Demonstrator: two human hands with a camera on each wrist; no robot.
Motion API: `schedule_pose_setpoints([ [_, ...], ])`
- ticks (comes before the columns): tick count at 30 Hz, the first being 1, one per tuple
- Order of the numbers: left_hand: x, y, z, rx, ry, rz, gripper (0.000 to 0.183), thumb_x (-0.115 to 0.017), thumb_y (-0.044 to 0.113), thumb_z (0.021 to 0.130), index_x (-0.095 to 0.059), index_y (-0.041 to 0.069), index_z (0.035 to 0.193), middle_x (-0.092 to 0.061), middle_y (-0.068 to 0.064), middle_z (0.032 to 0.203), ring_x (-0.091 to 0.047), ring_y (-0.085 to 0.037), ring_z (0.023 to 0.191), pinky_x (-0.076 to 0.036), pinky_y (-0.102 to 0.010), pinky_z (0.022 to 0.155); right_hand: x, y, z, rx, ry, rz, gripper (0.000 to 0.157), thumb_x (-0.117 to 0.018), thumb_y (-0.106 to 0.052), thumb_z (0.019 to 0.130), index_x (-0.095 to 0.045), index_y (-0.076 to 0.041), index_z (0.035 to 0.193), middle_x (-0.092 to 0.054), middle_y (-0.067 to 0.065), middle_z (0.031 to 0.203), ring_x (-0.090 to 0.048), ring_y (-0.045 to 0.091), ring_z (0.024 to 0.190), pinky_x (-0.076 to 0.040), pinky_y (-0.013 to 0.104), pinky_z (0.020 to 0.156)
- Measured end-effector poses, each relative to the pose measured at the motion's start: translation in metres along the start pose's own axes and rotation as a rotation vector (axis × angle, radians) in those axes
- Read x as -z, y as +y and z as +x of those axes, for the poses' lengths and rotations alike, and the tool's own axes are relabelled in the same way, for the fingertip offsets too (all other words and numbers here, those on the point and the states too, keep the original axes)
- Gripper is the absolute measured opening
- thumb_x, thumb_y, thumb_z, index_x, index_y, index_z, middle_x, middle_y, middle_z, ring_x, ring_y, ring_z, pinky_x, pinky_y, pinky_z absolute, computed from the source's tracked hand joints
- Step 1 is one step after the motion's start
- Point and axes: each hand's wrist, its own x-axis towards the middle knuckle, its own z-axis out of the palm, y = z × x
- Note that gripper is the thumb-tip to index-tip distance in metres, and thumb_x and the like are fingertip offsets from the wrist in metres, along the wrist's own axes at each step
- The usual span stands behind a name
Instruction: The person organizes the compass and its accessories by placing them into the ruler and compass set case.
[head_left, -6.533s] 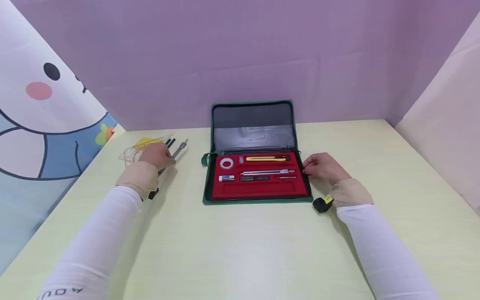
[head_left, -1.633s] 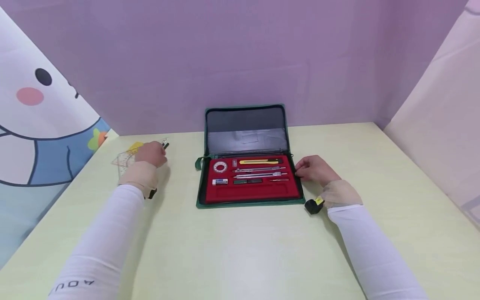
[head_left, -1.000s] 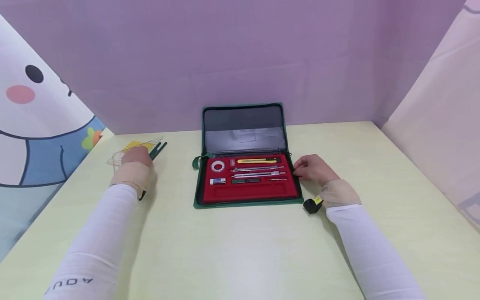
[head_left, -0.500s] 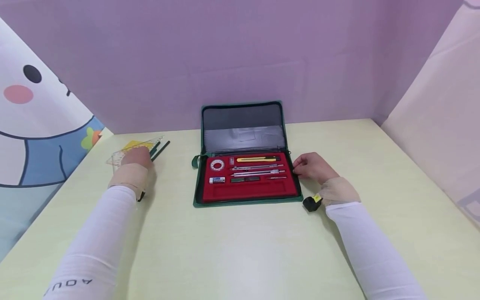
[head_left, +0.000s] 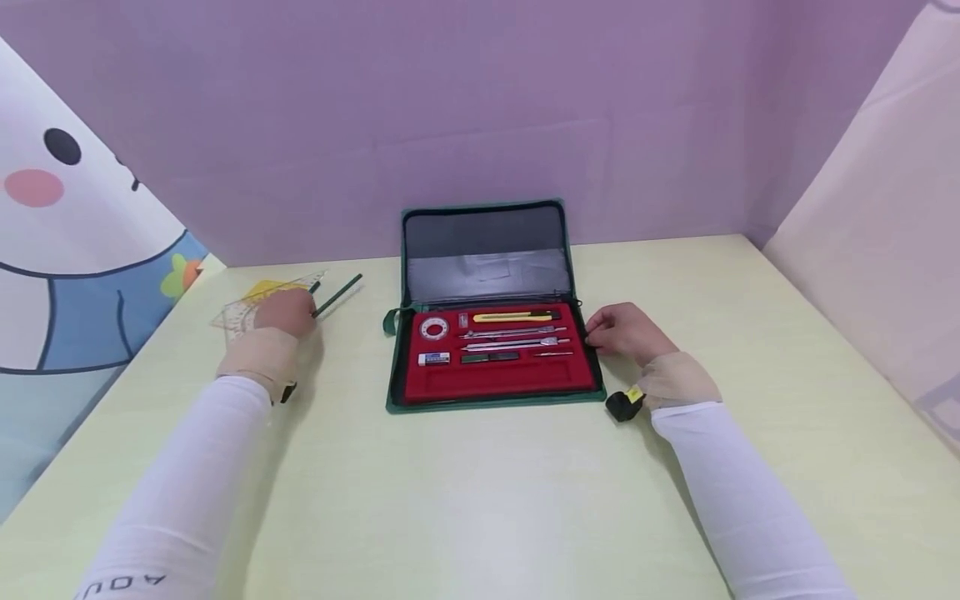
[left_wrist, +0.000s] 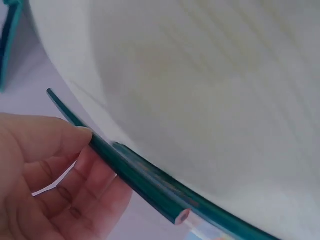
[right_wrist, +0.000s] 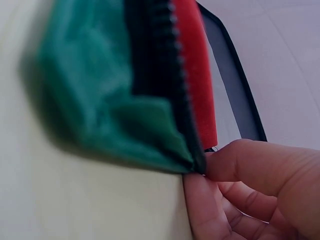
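Observation:
In the head view my left hand (head_left: 285, 312) pinches a dark green pencil (head_left: 341, 293) at the left of the table. The left wrist view shows thumb and fingers around this pencil (left_wrist: 137, 180), with a second green pencil (left_wrist: 220, 212) just beyond it. An unfolded green zip case (head_left: 495, 407) stands in the middle, its red tray (head_left: 495, 381) holding two silver compasses, one of them the nearer compass (head_left: 517, 343). My right hand (head_left: 630, 332) pinches the case's right edge; the right wrist view shows thumb and finger at the zipped green edge (right_wrist: 150, 130).
Clear set squares (head_left: 238, 315) and a yellow drawing template (head_left: 273, 287) lie partly beneath the left hand. The tray also holds a yellow cutter knife (head_left: 512, 317), a white ring (head_left: 433, 328) and an eraser (head_left: 434, 359). A purple cloth (head_left: 487, 125) hangs behind the table.
The compass that was in my left hand lies in the tray. That hand went back to the pencils and has drawn one out to the right. My right hand stays at the case.

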Motion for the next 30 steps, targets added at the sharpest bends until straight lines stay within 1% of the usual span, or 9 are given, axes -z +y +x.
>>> schedule_pose_setpoints([
  [2,0.002,0.005,-0.001,-0.024,0.009,0.004,0.020,-0.055,0.000,0.082,-0.064,-0.006,0.099,-0.064,-0.026,0.098,-0.059,-0.042,0.092,-0.046,-0.052,0.080,0.000,0.000,0.000,-0.001,0.003,0.000,0.022,-0.056,-0.003,0.089,-0.056,0.009,0.108,-0.057,0.015,0.096,-0.057,0.016,0.077,-0.054,0.023,0.070],
  [5,0.005,0.021,-0.006,-0.080,0.034,0.008,0.024,-0.052,-0.002,0.082,-0.063,-0.005,0.103,-0.064,-0.026,0.101,-0.059,-0.042,0.094,-0.047,-0.052,0.079,0.001,0.000,-0.001,-0.007,-0.001,0.007,0.023,-0.056,-0.003,0.089,-0.055,0.010,0.108,-0.057,0.016,0.097,-0.056,0.017,0.078,-0.054,0.023,0.071],
  [10,0.010,0.050,-0.013,-0.155,0.065,0.029,0.024,-0.050,-0.003,0.085,-0.064,-0.004,0.105,-0.065,-0.025,0.099,-0.062,-0.037,0.088,-0.050,-0.049,0.077,0.000,0.001,-0.001,0.005,-0.004,0.012,0.022,-0.057,-0.002,0.089,-0.055,0.011,0.107,-0.058,0.015,0.095,-0.057,0.014,0.075,-0.054,0.023,0.070],
  [14,0.008,0.069,-0.020,-0.222,0.093,0.037,0.022,-0.051,-0.002,0.085,-0.065,-0.003,0.102,-0.065,-0.023,0.092,-0.062,-0.036,0.081,-0.051,-0.047,0.072,-0.001,0.001,-0.001,0.027,0.001,0.016,0.022,-0.057,-0.001,0.088,-0.055,0.012,0.105,-0.059,0.015,0.092,-0.057,0.011,0.071,-0.055,0.022,0.068],
  [18,0.004,0.086,-0.027,-0.287,0.109,0.045,0.018,-0.054,-0.002,0.085,-0.065,-0.003,0.099,-0.065,-0.020,0.088,-0.061,-0.033,0.077,-0.052,-0.045,0.072,-0.002,0.001,0.000,0.021,0.000,0.017,0.021,-0.057,-0.001,0.088,-0.055,0.012,0.105,-0.059,0.015,0.092,-0.057,0.011,0.071,-0.055,0.022,0.068],
  [20,0.002,0.096,-0.030,-0.307,0.102,0.046,0.017,-0.058,0.000,0.085,-0.066,-0.002,0.100,-0.065,-0.019,0.089,-0.061,-0.031,0.077,-0.053,-0.044,0.074,-0.002,0.001,-0.001,0.018,0.001,0.012,0.021,-0.057,-0.001,0.088,-0.056,0.011,0.105,-0.059,0.015,0.093,-0.057,0.011,0.071,-0.055,0.022,0.068],
  [22,0.000,0.107,-0.034,-0.318,0.083,0.042,0.018,-0.063,0.002,0.084,-0.067,-0.001,0.102,-0.066,-0.017,0.092,-0.062,-0.029,0.080,-0.054,-0.042,0.077,-0.002,0.000,-0.001,0.015,0.000,0.006,0.021,-0.056,-0.001,0.088,-0.056,0.011,0.106,-0.059,0.015,0.093,-0.057,0.012,0.072,-0.055,0.023,0.069],
  [24,-0.002,0.118,-0.037,-0.332,0.067,0.055,0.020,-0.066,0.004,0.084,-0.067,0.000,0.104,-0.066,-0.016,0.094,-0.062,-0.027,0.081,-0.054,-0.040,0.079,-0.002,0.000,-0.001,0.012,0.001,0.000,0.022,-0.056,-0.002,0.088,-0.056,0.010,0.106,-0.058,0.014,0.093,-0.057,0.012,0.072,-0.055,0.023,0.069],
  [30,-0.002,0.151,-0.052,-0.364,-0.005,0.097,0.031,-0.074,0.009,0.080,-0.067,0.005,0.110,-0.067,-0.012,0.103,-0.061,-0.023,0.088,-0.054,-0.036,0.083,-0.001,-0.002,-0.002,0.017,-0.004,-0.001,0.022,-0.056,-0.002,0.089,-0.055,0.010,0.107,-0.058,0.014,0.091,-0.057,0.013,0.071,-0.055,0.024,0.070],
])
